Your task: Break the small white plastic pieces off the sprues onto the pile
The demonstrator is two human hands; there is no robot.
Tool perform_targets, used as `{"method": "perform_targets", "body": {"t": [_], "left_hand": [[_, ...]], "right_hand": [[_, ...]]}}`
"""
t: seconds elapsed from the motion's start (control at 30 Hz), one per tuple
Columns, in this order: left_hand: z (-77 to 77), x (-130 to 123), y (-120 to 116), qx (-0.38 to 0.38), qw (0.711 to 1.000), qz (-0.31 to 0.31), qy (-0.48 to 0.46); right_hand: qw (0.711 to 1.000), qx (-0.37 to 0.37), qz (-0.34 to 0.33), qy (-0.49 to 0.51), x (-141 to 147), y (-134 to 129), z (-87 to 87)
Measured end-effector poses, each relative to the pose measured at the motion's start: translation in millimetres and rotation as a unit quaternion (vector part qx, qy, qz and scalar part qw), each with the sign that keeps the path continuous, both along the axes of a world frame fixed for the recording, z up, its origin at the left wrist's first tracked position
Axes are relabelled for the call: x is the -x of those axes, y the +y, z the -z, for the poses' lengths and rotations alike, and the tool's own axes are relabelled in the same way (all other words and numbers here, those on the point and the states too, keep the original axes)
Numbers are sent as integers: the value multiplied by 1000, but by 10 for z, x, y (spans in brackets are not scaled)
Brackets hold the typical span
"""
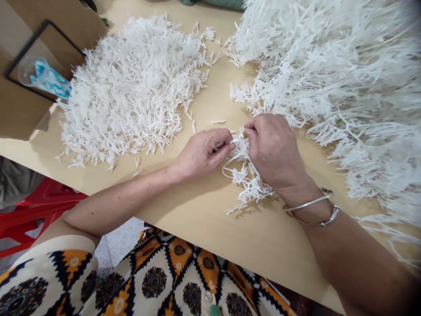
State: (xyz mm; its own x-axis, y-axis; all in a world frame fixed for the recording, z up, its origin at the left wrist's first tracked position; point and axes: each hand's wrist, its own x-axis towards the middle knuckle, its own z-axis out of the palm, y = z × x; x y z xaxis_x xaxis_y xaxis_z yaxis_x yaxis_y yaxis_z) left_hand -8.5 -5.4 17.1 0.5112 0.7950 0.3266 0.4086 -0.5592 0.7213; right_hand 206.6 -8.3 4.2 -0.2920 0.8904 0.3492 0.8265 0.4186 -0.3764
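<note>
Over the pale table [210,228], my left hand [204,153] pinches a white plastic strand between thumb and fingers. Close beside it, my right hand [276,147] has its thumb and forefinger closed on the same tangle of white plastic sprigs [248,182]. This branched tangle hangs below both hands, with a thin strand looping out to the left. The exact bit between my right fingertips is partly hidden. On the left lies a heap of small loose white sprigs [131,92]. A larger mass of longer, branched white sprigs [332,79] spreads along the right.
A brown cardboard box [79,30] stands at the far left, with a black wire frame [49,22] against it. A clear cup with blue and white colouring [49,79] tips toward the heap. Below the table edge is a red plastic stool [49,206].
</note>
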Motion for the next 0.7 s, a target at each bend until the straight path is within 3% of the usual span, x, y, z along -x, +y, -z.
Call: {"method": "perform_targets", "body": {"t": [0.13, 0.27, 0.37, 0.5, 0.6, 0.7], "left_hand": [[18, -7, -44, -7, 999, 44, 10], [43, -22, -87, -20, 998, 50, 17], [35, -31, -96, -21, 999, 36, 13], [6, -40, -94, -17, 999, 28, -11], [-4, -41, -97, -2, 999, 22, -25], [-5, -35, -98, 28, 999, 14, -42]], "right_hand": [[998, -24, 60, -15, -171, 117, 25], [991, -25, 119, 49, -300, 191, -50], [986, -25, 91, 139, -218, 124, -147], [959, 18, -16, 283, -56, 3, -297], [959, 40, -48, 277, -15, -51, -415], [961, 116, -64, 244, -14, -85, -501]]}}
